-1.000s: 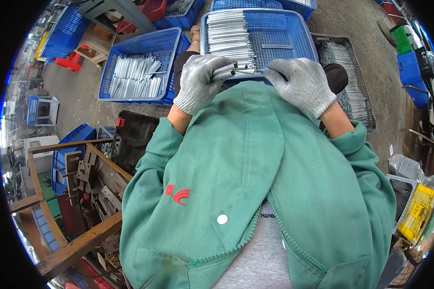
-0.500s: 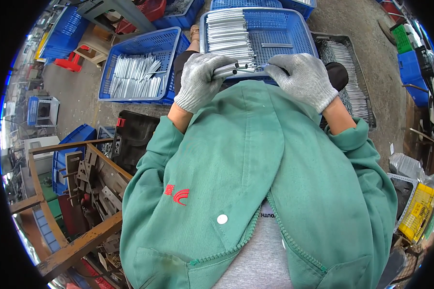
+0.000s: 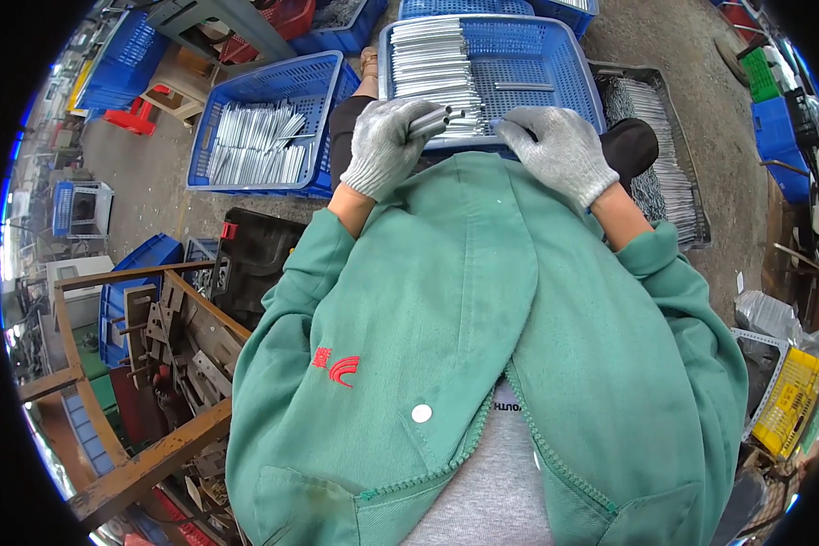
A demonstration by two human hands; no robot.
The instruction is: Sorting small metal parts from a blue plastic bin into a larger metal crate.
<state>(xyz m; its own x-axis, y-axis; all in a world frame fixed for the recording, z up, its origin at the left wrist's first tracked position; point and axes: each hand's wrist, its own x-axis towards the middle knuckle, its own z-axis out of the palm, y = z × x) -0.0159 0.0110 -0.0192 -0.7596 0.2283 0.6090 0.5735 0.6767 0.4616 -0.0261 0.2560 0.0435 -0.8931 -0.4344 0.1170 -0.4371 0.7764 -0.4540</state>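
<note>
Grey knit gloves cover both my hands. My left hand (image 3: 384, 148) is closed around several short metal tubes (image 3: 430, 121), whose open ends point right. Level with it, my right hand (image 3: 562, 150) has thumb and forefinger brought together, apart from the tubes; whatever lies between the fingertips is too small to make out. Just beyond both hands stands a blue plastic crate (image 3: 569, 55). Stacked metal tubes (image 3: 430, 68) fill its left part, and a couple of loose tubes (image 3: 523, 86) lie on its bottom at the right.
Left of my knees is a second blue crate (image 3: 268, 77) with shorter tubes (image 3: 257, 150). A dark crate (image 3: 696, 214) of thin metal pieces stands at the right. Near my left arm are a black tool case (image 3: 257, 246) and a rusty metal frame (image 3: 155, 460).
My left hand has shifted slightly right, and the tubes in it are bunched closer together. The right hand has moved a little left and down.
</note>
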